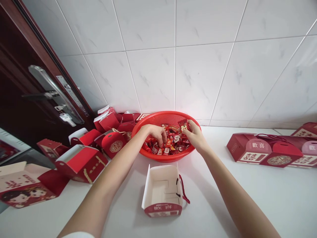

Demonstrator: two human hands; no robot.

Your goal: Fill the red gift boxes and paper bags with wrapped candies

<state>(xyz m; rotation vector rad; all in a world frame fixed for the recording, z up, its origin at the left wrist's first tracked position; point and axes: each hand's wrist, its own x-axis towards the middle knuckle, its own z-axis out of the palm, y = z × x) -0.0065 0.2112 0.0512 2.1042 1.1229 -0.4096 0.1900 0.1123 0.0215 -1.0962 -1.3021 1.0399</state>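
Observation:
A red plastic basket (165,159) full of small wrapped candies (170,143) stands against the tiled wall. Inside its right part, my right hand (194,135) pinches a red wrapped candy (183,125) between thumb and fingers. My left hand (158,134) reaches down into the basket's left part, fingers curled against the candies. Whether it grips one is hidden. In front of the basket sits an open gift box (162,188), white inside with a red printed front flap and a dark red cord handle on its right side. Its inside shows only bare cardboard.
Several opened red gift boxes (79,162) crowd the left, one with a cartoon couple (27,188) printed on it. Closed gift boxes (267,150) stand in a row at the right. A dark door with a metal handle (55,94) and keys is at the far left.

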